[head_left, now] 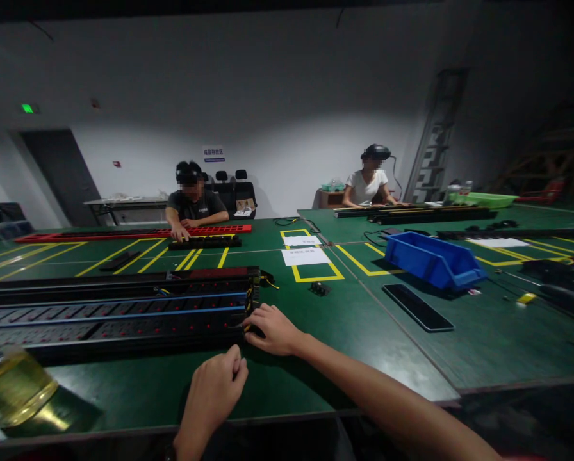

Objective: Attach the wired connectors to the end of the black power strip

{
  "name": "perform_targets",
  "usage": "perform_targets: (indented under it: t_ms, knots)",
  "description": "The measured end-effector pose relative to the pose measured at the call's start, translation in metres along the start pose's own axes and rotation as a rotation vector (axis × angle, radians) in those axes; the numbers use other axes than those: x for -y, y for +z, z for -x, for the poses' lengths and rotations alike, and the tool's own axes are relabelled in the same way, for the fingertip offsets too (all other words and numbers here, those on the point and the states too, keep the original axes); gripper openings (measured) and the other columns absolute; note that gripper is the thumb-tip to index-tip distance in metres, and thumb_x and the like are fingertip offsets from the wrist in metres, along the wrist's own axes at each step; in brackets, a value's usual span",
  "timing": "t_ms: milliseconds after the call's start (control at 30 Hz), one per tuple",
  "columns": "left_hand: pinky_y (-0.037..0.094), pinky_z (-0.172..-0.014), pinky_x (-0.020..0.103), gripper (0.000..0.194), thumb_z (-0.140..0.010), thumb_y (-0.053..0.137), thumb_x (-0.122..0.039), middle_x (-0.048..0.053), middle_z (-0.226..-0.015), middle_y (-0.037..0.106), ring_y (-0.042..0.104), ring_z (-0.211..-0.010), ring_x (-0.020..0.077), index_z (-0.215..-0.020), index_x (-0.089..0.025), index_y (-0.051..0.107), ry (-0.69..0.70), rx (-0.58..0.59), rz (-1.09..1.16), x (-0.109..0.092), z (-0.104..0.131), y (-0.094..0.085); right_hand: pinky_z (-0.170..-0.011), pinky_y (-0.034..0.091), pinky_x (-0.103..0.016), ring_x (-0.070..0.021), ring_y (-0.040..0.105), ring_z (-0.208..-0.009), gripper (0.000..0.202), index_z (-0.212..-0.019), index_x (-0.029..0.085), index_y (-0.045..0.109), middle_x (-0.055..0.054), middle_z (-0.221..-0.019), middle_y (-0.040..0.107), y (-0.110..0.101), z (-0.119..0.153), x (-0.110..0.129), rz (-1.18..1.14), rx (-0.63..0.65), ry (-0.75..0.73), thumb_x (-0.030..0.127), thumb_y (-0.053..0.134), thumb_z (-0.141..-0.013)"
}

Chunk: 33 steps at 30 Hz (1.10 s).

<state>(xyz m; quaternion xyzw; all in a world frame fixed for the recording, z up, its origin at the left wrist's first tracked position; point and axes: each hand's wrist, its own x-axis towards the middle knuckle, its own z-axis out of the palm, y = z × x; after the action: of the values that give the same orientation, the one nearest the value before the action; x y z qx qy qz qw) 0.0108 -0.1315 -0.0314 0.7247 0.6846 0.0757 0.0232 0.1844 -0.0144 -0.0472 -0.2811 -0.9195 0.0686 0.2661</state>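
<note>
The person's half-curled right hand [270,330] touched a long, black, blue-striped panel [118,315], apparently steadying its end, left hand [214,387] loosely fisted near it, both grips unclear.

a head-worn camera looks forward and down across a nearby green table [354,330] toward a far wall [277,83].

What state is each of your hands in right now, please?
Left hand: curled closed; whether it holds anything cannot be told.
Right hand: fingers bent at the end of the long black assembly; its grip cannot be told.
</note>
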Motion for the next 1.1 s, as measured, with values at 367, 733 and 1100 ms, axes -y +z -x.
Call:
perform_targets:
  t_ms: [367,733,1100]
  knots:
    - [0.022,-0.063,0.032,0.024,-0.102,0.043,-0.028,0.0,-0.073,0.067,0.067,-0.073,0.0189,-0.079,-0.023,0.048,-0.005,0.012,0.015,-0.001,0.0,-0.001,-0.09,0.041,-0.035,-0.0215,0.057,-0.102,0.021,-0.112,0.022,0.072,-0.006,-0.107,0.072,-0.002,0.0,0.001,-0.037,-0.038,0.109,0.035,0.062,-0.099]
    - [0.022,-0.062,0.031,0.024,-0.102,0.042,-0.028,0.0,-0.074,0.067,0.066,-0.073,0.0187,-0.08,-0.023,0.049,-0.001,0.017,0.001,-0.001,0.0,-0.002,-0.087,0.04,-0.033,-0.0222,0.052,-0.102,0.031,-0.119,0.025,0.073,-0.006,-0.111,0.063,0.003,-0.001,-0.012,-0.006,0.054,0.188,0.027,0.069,-0.088]
    - [0.021,-0.062,0.032,0.025,-0.102,0.043,-0.029,0.0,-0.071,0.066,0.065,-0.07,0.0177,-0.079,-0.023,0.049,0.011,0.002,-0.008,0.0,0.0,-0.001,-0.08,0.042,-0.03,-0.0206,0.058,-0.094,0.016,-0.091,0.018,0.075,-0.008,-0.096,0.067,-0.021,0.006,-0.022,0.232,0.054,0.23,0.02,0.06,-0.095]
